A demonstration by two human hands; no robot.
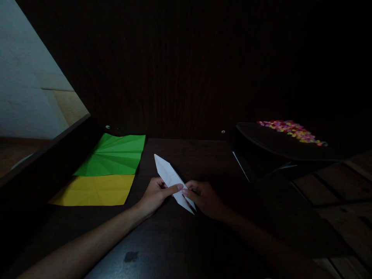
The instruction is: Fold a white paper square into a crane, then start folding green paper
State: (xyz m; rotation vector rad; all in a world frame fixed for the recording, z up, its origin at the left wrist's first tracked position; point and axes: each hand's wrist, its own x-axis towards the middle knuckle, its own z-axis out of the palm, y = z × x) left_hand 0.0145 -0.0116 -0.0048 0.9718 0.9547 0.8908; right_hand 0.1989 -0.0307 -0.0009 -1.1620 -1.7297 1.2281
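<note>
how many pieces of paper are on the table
3. A white folded paper is held between both hands at the middle; a green sheet lies at the left, and a yellow sheet just in front of it. More may be hidden in the dark.

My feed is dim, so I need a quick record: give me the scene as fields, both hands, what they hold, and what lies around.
left hand: pinching the white folded paper at its middle
right hand: gripping the same paper from the other side
white folded paper: long, narrow, pointed at both ends
green paper: creased, flat, to the left
yellow paper: flat, in front of the green one
table: dark wood
coloured beads: heaped on a dark surface, far right
</note>
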